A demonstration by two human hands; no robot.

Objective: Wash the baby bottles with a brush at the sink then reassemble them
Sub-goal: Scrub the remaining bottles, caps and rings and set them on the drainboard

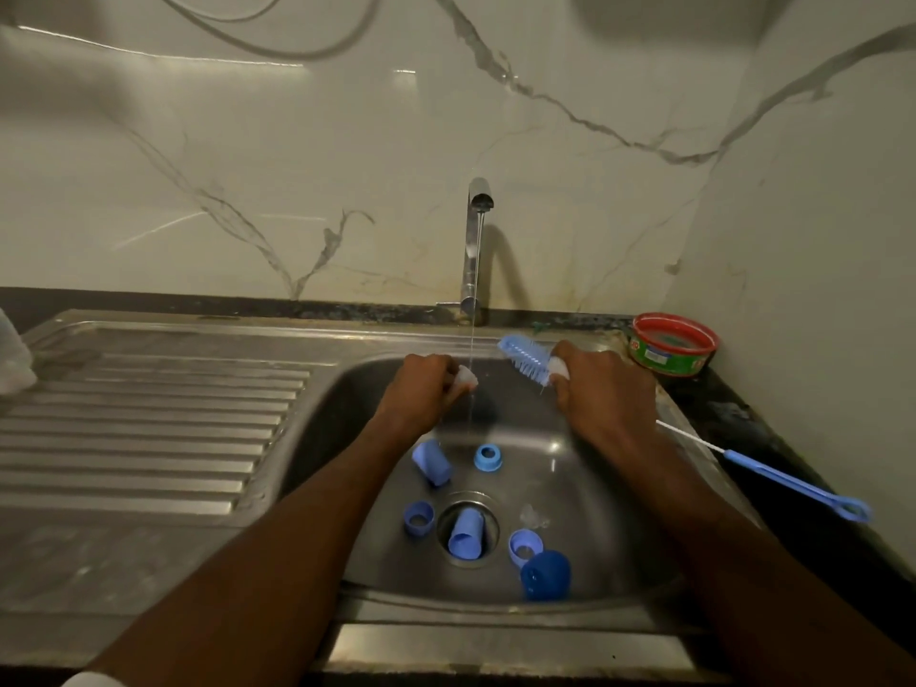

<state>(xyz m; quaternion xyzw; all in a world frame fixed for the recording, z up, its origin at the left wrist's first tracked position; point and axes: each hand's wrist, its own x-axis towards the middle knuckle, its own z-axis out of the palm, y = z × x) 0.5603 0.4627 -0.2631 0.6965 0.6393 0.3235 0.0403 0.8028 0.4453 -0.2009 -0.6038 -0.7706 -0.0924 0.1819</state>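
We're over the steel sink (347, 389) with the tap (477, 240) running a thin stream into the basin, and down on its floor lie blue caps (432, 461), rings (487, 457) and a round blue lid (545, 575), one cap (466, 533) sitting right in the drain. Our right hand (602, 389) clenches the blue brush (525, 358) with bristles pointing left, while our left hand (421, 386) pinches a small clear teat (466, 376) just beside the stream. A thin long brush (773, 471) lies on the right rim, near a red tub (674, 344).
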